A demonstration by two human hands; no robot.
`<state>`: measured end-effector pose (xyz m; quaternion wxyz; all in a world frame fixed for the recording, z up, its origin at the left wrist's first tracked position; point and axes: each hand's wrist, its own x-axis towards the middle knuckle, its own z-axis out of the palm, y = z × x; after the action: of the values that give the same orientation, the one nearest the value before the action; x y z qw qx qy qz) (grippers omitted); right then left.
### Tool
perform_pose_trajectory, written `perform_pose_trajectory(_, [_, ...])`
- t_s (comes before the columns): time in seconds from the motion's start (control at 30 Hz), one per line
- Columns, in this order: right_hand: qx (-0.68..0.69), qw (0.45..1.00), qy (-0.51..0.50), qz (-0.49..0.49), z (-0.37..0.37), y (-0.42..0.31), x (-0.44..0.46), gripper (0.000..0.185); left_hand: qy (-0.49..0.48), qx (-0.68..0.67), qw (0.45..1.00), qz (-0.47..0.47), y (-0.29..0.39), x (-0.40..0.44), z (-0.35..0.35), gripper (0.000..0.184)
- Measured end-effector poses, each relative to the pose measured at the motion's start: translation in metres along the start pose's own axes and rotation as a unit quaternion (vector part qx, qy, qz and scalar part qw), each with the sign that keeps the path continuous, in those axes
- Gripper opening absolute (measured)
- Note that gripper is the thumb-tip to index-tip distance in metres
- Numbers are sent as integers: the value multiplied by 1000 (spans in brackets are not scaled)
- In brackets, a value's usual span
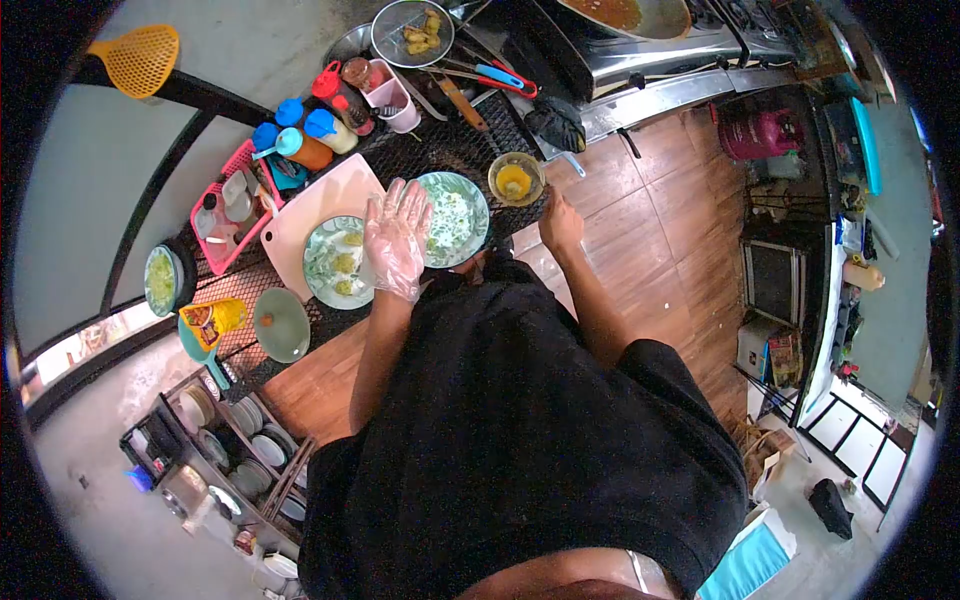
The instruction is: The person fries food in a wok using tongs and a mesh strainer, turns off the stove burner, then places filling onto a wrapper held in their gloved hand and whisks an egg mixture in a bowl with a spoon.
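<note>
My left hand (397, 240), in a clear plastic glove, is held flat with its fingers stretched out, and nothing shows in it. It hovers between two green-patterned plates. The left plate (322, 262) bears a few pale yellow-green lumps and white powder; the right plate (462, 215) has white powder and crumbs. At the table's right edge is a small bowl (503, 166) with yellow liquid that looks like beaten egg. My bare right hand (562, 224) is curled against the bowl's near right rim, its fingertips partly hidden.
A pink cutting board (300, 218) lies under the left plate. Bottles (330, 130) and a pink basket (212, 245) stand behind. A strainer (390, 45) with fried pieces and tongs (500, 77) are near the stove (650, 75). A green bowl (283, 340) sits at left.
</note>
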<state>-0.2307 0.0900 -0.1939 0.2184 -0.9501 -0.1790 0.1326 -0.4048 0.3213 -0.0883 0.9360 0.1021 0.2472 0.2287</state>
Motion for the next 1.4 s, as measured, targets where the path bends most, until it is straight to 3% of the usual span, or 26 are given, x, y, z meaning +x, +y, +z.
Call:
perform_pose_trajectory(0.1, [-7, 1000, 10, -23, 2, 1, 9, 29, 1, 3, 1000, 1, -1, 1, 0, 69])
perform_pose_trajectory(0.17, [-4, 999, -34, 21, -7, -11, 12, 29, -2, -4, 1000, -1, 0, 1, -1, 69])
perform_pose_trajectory(0.4, [14, 999, -17, 36, -3, 3, 29, 24, -4, -8, 1000, -8, 0, 4, 0, 69])
perform_pose_trajectory(0.57, [182, 983, -11, -11, 4, 26, 33, 17, -7, -8, 1000, -4, 1, 5, 0, 69])
perform_pose_trajectory(0.7, [150, 987, -47, -41, -12, 18, 21, 16, 0, -10, 1000, -2, 0, 7, -1, 69])
perform_pose_trajectory(0.8, [72, 996, -1, -47, -11, 12, 19, 15, -9, -13, 1000, -5, 0, 8, -1, 69])
perform_pose_trajectory(0.97, [88, 996, 5, 16, -36, -8, 26, 17, -19, -17, 1000, -14, 0, 10, 4, 70])
perform_pose_trajectory(1.4, [11, 998, -39, 39, -36, -20, 21, 18, -6, -14, 1000, -6, -4, 8, 4, 68])
